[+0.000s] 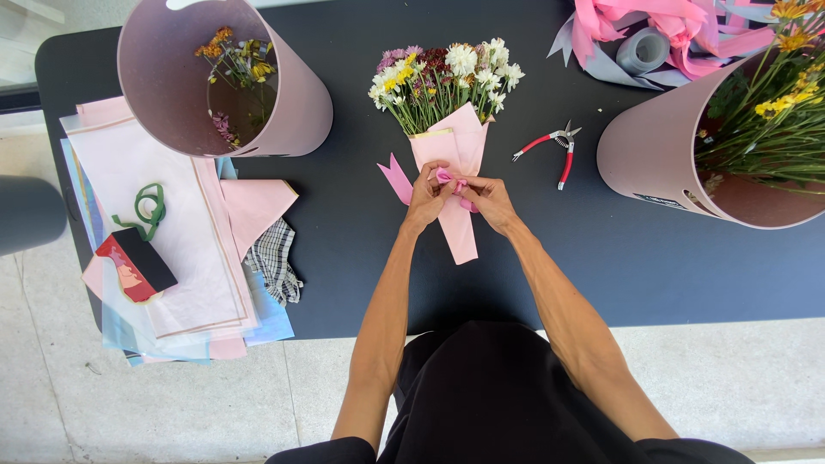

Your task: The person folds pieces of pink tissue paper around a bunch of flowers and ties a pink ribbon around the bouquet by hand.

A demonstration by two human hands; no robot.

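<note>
Two hands, left hand (427,196) and right hand (487,198), pinch a bright pink satin ribbon (450,180) at the waist of the pink paper-wrapped mixed-flower bouquet (447,103), frame centre (on black table (344,241)). Probably light, crushable; best held at the wrapped stems.

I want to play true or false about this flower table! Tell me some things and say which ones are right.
1. Both hands, the left hand and the right hand, pinch a bright pink ribbon at the pale pink paper-wrapped bouquet. True.
2. The red-handled metal snips are in the right hand. False: they lie on the black table, right of the bouquet.
3. The bouquet stands upright in a bucket. False: it lies flat on the table.
4. A tall pink bucket at the left holds a few small flowers. True.
5. A green ribbon loop lies on the stack of pale paper sheets. True.
</note>
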